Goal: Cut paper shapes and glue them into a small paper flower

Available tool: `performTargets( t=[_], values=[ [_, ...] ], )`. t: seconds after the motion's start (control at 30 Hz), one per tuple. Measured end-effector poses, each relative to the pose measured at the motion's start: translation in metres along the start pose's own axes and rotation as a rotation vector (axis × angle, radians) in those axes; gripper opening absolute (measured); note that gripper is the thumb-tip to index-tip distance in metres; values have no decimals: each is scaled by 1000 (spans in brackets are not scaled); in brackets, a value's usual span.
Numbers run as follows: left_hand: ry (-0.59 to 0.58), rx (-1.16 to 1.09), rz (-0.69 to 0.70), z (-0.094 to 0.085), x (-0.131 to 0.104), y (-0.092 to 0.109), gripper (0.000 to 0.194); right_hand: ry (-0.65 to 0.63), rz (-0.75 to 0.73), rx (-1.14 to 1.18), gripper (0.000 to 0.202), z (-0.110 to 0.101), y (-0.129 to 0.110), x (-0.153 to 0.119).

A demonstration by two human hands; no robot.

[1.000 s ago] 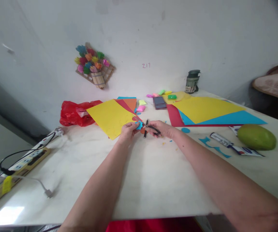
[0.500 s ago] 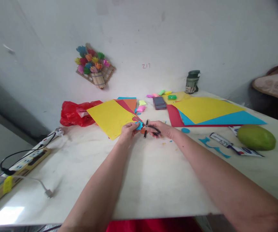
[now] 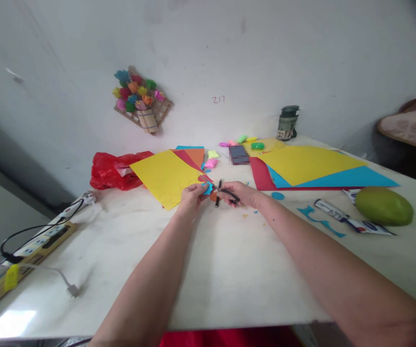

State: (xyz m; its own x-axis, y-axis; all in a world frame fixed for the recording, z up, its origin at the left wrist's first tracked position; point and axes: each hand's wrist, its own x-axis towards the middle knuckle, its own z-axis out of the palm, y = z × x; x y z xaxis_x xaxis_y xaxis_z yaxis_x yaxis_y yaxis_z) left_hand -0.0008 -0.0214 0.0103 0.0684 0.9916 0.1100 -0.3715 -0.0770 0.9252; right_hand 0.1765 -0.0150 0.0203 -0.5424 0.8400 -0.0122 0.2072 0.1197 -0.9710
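Note:
My left hand point(image 3: 192, 195) pinches a small piece of blue paper point(image 3: 208, 188) above the table. In my right hand point(image 3: 239, 193) is a pair of scissors point(image 3: 225, 191) with dark handles, its blades pointing left and touching or crossing the blue piece. Just below the scissors lie a black marker point(image 3: 217, 199) and an orange paper disc point(image 3: 213, 196). A red paper piece point(image 3: 203, 178) sits behind the blades, beside a yellow sheet point(image 3: 166, 176) with faint drawn outlines. To the right of my right hand rests a blue paper disc point(image 3: 277, 195).
Blue scraps point(image 3: 319, 220), glue tubes point(image 3: 367, 226) and a green mango-like fruit point(image 3: 384, 206) lie at the right. Yellow sheets point(image 3: 309, 161) cover blue and red ones. A red plastic bag point(image 3: 108, 173) and a power strip point(image 3: 45, 246) are at the left. A bottle point(image 3: 288, 124) stands behind.
The scissor blades and blue paper have shifted very slightly between the frames. Both hands keep their hold, and the other things stay where they were.

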Motion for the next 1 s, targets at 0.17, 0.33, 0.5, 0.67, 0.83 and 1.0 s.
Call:
performTargets(
  t=[0.17,0.33,0.5,0.67,0.83,1.0],
  values=[
    [-13,6,10,-2,0,0,23,27,8,12,28,2,-4,-2],
    [-38,23,-3,-1,-1,1,20,14,18,-6,29,-1,-2,-2],
    [-3,61,-30,0,-2,2,21,39,-18,39,31,-5,0,-1],
    [-11,93,-58,1,-2,2,22,79,-74,140,35,-7,1,0],
    [-28,93,-71,2,-2,2,21,71,-64,155,37,-5,-3,-2],
    [-75,97,-73,2,-2,1,20,29,-39,111,36,-7,-1,-2]
  ],
)
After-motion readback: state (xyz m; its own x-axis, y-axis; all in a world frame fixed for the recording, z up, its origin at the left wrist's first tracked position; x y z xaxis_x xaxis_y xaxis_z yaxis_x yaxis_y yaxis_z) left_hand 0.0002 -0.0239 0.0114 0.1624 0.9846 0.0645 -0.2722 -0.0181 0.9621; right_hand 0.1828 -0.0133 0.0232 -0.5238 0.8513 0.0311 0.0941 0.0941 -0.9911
